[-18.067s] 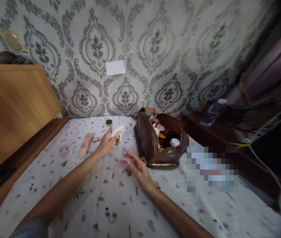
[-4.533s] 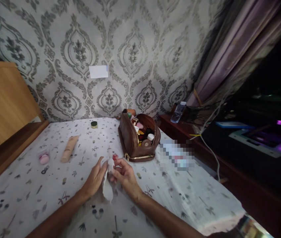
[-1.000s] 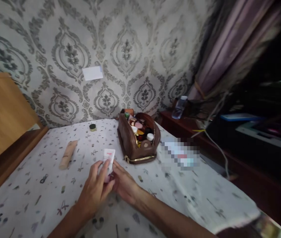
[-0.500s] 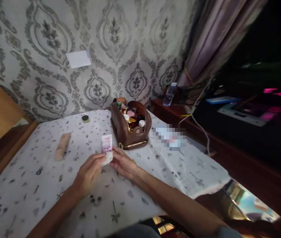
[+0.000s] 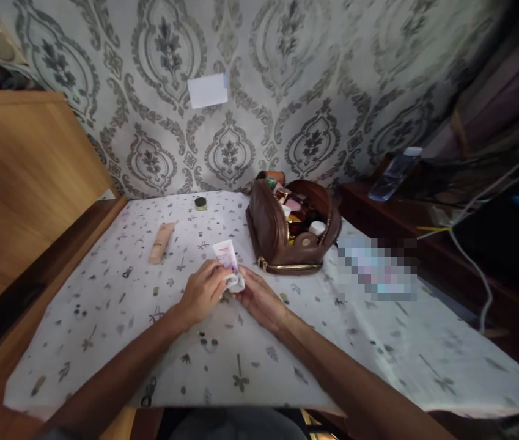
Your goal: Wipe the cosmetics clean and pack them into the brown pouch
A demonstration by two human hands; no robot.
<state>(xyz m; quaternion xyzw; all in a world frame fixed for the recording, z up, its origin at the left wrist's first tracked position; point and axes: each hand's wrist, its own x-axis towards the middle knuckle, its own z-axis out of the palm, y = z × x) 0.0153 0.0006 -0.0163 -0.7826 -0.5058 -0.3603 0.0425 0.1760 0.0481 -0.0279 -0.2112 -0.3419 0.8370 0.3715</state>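
Along the left edge of the bench [image 5: 103, 351] stands a wooden panel [image 5: 25, 195]. The bench has a white cloth, printed with small leaves and flowers, and behind its back edge rises a wall [image 5: 263, 43] with a grey ornamental pattern. A peach tube [image 5: 161, 243] lies in the left half of the bench, and a small jar [image 5: 200, 203] with dark lid is near the back edge; above it, a white card [image 5: 208, 90] is on the wall. Right of the middle, also near the back edge, a brown bag [image 5: 267, 223] is open and filled with small containers, among them one with a white cap [image 5: 317, 228]. A pixelated object [image 5: 376, 269] lies near the right edge. Beyond this edge are a dark red ledge [image 5: 355, 205] with a clear bottle [image 5: 395, 175], a loose cable [image 5: 474, 263] and a curtain [image 5: 493, 101].

The peach tube has a dark mark, too small to read. The white tube [image 5: 225, 252] has pinkish-red letters near its top, which also cannot be read.

This white tube is held before the bag's front left corner, its top leaning to the left. The left hand [image 5: 204, 290] has its fingers closed on a white tissue [image 5: 236, 283], against the tube's lower part. The right hand [image 5: 263, 296] closes around the tube's lower end from the right side, its fingers partly hidden. Both forearms reach in from the front edge.
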